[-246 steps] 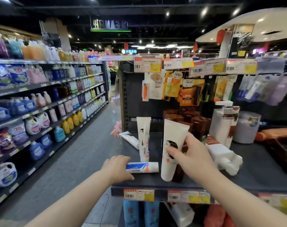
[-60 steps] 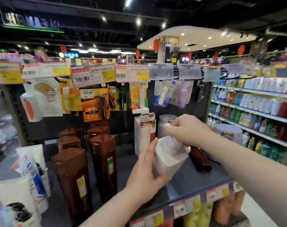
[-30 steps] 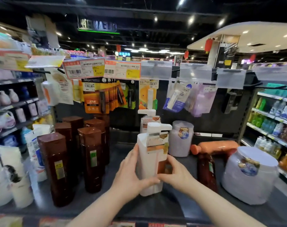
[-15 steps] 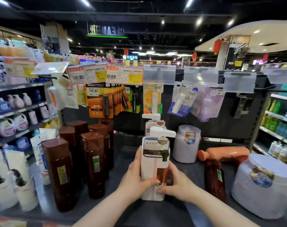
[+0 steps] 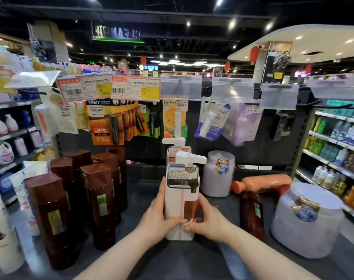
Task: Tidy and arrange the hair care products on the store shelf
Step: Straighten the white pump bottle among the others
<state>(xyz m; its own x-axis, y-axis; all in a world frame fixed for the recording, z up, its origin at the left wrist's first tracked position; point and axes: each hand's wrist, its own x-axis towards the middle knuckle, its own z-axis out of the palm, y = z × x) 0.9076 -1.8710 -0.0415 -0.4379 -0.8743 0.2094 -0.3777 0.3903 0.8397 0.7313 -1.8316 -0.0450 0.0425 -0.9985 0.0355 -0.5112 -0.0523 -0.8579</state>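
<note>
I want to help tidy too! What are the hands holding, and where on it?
The pump bottle, by its lower body: the left hand wraps its left side, the right hand its right side. It stands upright on the shelf.

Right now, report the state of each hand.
Left hand: grips the white pump bottle.
Right hand: grips the same bottle.
</note>
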